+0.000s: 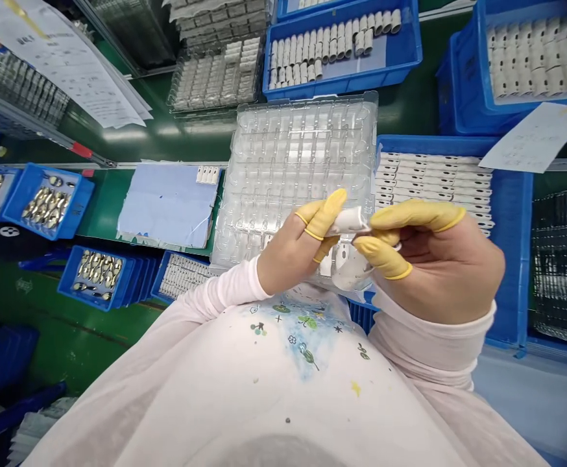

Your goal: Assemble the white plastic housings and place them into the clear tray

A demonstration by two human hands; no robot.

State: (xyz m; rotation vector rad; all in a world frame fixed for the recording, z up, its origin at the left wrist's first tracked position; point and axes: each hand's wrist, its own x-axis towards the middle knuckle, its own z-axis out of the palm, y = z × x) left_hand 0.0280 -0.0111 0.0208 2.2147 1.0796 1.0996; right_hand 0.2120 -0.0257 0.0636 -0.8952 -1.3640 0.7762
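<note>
My left hand (307, 237), with yellow finger cots on its fingertips, is closed around a small white plastic housing (350, 221). Yellow cots also cover the fingers of my right hand (424, 250), which pinches at the housing's right end; whatever lies between those fingertips is too small to name. Both hands are over the near right part of a clear plastic blister tray (288, 152) with rows of pockets. A few white pieces (342, 253) show in the tray just below my fingers, beside a pale rounded item (351, 272) partly hidden by the right hand.
Right of the tray stands a blue bin (512, 259) with rows of white housings. Behind are another blue bin (342, 78) of white tubular parts and stacked clear trays (215, 78). A blue pad (167, 204) lies left; bins of shiny gold parts (47, 206) stand farther left.
</note>
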